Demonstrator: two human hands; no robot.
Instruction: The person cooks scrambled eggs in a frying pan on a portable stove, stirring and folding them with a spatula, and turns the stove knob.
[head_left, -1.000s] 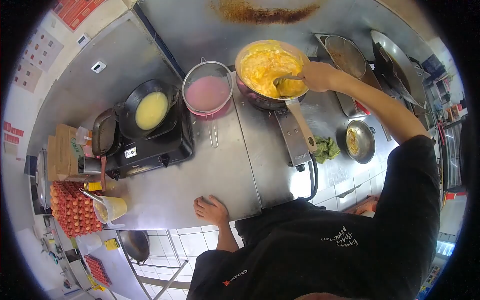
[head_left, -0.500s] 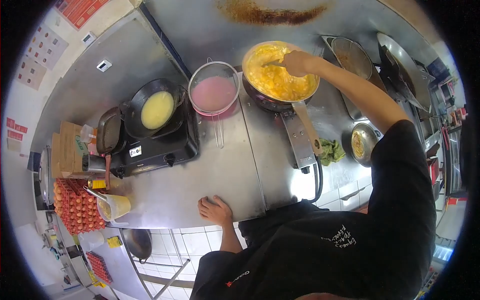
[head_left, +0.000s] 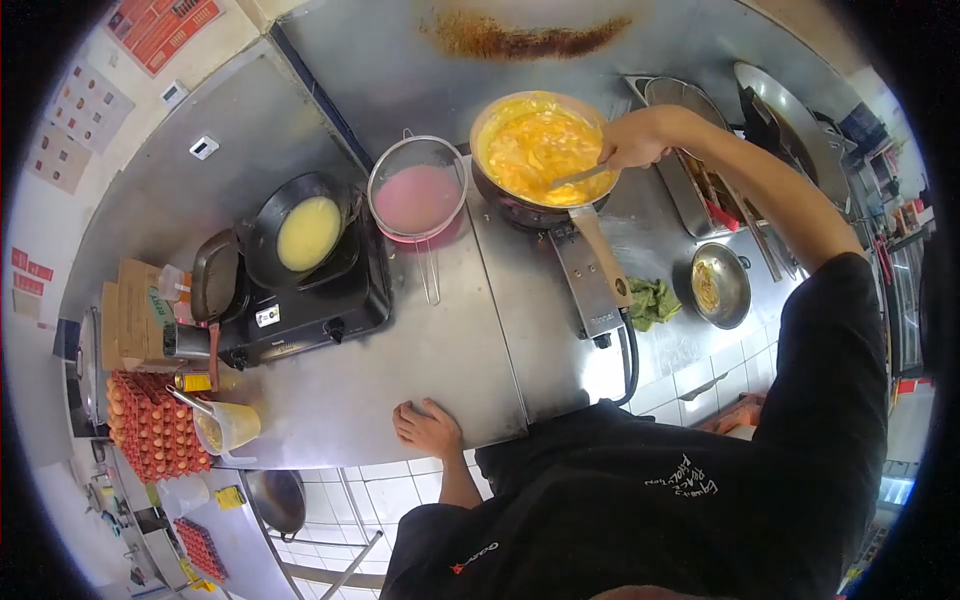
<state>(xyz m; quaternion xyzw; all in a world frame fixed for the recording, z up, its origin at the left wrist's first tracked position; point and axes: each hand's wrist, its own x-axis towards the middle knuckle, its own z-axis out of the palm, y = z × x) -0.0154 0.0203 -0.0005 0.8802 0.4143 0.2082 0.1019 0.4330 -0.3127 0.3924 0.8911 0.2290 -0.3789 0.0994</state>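
Note:
My right hand (head_left: 640, 138) is closed round the handle of a utensil (head_left: 580, 176), whose far end dips into the yellow egg mixture (head_left: 535, 148). The mixture fills a large pan (head_left: 486, 178) on a single steel burner (head_left: 588, 275); the pan's handle (head_left: 602, 255) points toward the counter's front. What the utensil's head looks like is hidden in the mixture. My left hand (head_left: 428, 428) rests on the front edge of the steel counter (head_left: 400, 370), fingers spread, holding nothing.
Left stands a black stove (head_left: 320, 325) with a wok (head_left: 265, 235) of yellow liquid. A strainer (head_left: 428, 240) covers a pink bowl. Stacked egg trays (head_left: 155, 425) and a jug (head_left: 240, 425) are far left. Green cloth (head_left: 652, 303) and a small pan (head_left: 738, 290) lie right.
My right hand has moved back to the pan's right side, drawing the utensil through the mixture toward the near right. My left hand has stayed on the counter edge.

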